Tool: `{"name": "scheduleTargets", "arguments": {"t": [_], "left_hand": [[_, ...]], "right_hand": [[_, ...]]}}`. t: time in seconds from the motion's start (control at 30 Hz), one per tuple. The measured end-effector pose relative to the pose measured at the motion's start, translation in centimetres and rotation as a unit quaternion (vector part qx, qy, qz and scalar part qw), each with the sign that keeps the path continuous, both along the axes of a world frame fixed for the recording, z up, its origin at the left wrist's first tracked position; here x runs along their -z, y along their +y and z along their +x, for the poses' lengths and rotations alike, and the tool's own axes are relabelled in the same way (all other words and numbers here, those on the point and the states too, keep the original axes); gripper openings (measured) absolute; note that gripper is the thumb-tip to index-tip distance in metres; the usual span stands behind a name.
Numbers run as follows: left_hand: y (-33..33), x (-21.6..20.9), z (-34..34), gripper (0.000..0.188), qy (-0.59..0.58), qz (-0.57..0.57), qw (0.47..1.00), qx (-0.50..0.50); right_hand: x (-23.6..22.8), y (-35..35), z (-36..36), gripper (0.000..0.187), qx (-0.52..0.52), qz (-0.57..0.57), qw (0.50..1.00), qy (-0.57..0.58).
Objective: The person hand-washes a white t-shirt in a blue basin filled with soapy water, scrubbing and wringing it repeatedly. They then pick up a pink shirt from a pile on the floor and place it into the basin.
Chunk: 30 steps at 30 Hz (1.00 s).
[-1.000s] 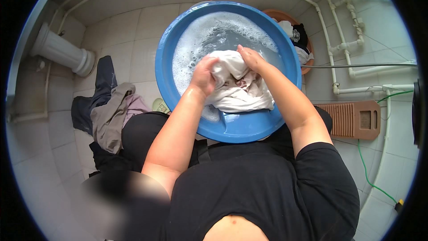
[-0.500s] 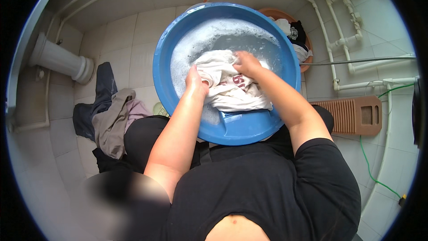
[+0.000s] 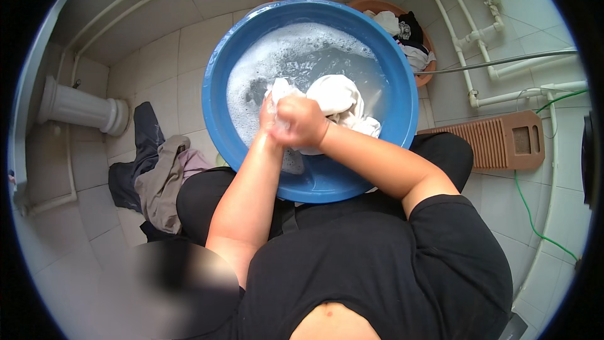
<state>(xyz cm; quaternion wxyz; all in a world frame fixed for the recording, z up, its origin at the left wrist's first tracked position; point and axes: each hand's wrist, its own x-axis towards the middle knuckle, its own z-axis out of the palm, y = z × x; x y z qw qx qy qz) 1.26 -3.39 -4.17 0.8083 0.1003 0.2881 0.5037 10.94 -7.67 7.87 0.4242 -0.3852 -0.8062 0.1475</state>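
Observation:
A wet white garment [image 3: 335,96] lies bunched in the blue basin [image 3: 217,110], partly sunk in foamy water. My left hand [image 3: 267,117] is closed on one end of the cloth, and a white tuft sticks up above the fingers. Pressed against it, my right hand [image 3: 301,119] is balled into a fist on the same cloth, with suds between the two. The cloth inside the fists is mostly hidden. To the right of my hands, the rest of the garment bulges up out of the water.
A brown washboard [image 3: 484,145] lies right of my knee. Behind the blue basin stands an orange-brown basin [image 3: 430,70] with clothes. Dark and grey-brown clothes [image 3: 160,173] lie at left, near a white pedestal [image 3: 82,108]. White pipes [image 3: 462,66] and a green cord [image 3: 530,220] run at right.
My right hand has moved left and toward me, from the garment's far side to against my left hand. The cloth is more bunched, and its reddish print no longer shows.

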Motion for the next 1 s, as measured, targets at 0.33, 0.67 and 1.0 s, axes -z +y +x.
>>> {"name": "scheduleTargets", "arguments": {"t": [0.33,0.67,1.0], "left_hand": [[-2.7,-4.6,-0.7,0.029,-0.074,0.05,0.995,-0.034],[0.1,-3.9,-0.3,0.046,0.011,-0.131,0.983,-0.131],[-0.2,-5.9,0.2,0.057,-0.007,-0.176,0.98,-0.096]], "right_hand": [[-0.6,-0.7,-2.8,0.02,0.087,-0.068,0.994,0.009],[2.8,7.7,5.9,0.053,0.264,-0.199,0.861,-0.387],[3.2,5.1,1.8,0.042,0.053,-0.275,0.959,-0.049]]}}
